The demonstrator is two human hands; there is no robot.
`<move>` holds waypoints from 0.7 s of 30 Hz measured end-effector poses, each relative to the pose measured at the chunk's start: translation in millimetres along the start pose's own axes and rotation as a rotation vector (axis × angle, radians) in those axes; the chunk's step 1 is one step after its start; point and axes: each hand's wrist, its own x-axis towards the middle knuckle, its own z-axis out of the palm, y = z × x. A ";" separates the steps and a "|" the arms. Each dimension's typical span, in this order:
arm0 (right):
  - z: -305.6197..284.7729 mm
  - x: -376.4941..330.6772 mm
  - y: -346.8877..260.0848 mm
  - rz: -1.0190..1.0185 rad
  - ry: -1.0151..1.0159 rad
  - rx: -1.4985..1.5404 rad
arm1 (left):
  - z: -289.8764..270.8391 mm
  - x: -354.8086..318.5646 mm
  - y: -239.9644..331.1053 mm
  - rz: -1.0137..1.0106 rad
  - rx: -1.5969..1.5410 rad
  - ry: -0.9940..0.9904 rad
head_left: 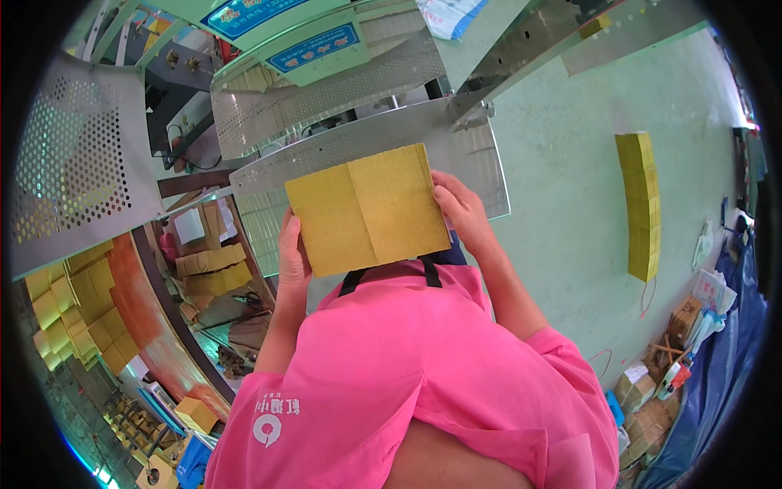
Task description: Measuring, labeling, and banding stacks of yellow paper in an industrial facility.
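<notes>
1. Yellow-brown and creased down the middle, the cardboard sheet [366, 210] is in front of our chest, tilted slightly.
2. We grip its left edge with our left hand [295, 248] and its right edge with our right hand [462, 208]; the hands are apart, with the sheet between them.
3. Beyond it we see a metal table [297, 159]; we cannot tell whether the sheet touches it.
4. To our left we have a metal panel [73, 155] full of round holes.
5. To our right, on the pale green floor [554, 236], we see a long cardboard strip [641, 208], well apart from our hands.
6. We wear a pink shirt [456, 359].
</notes>
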 end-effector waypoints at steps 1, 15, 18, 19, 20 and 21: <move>0.1 0.0 -1.1 -0.005 0.000 -0.005 | 0.0 -0.5 0.0 0.008 0.000 0.002; 14.4 3.9 22.7 -0.037 0.101 0.155 | 4.2 -2.3 -3.1 0.018 -0.131 0.017; 22.2 2.6 23.2 -0.010 0.120 0.245 | 3.3 -0.7 -12.5 -0.013 -0.179 0.090; 25.1 1.5 20.6 -0.027 0.130 0.259 | 4.4 0.3 -15.1 -0.049 -0.161 0.167; 26.9 0.8 19.0 -0.045 0.139 0.273 | 5.5 0.6 -17.0 -0.048 -0.165 0.168; 27.4 0.5 18.9 -0.046 0.137 0.270 | 7.2 0.6 -18.6 -0.054 -0.167 0.158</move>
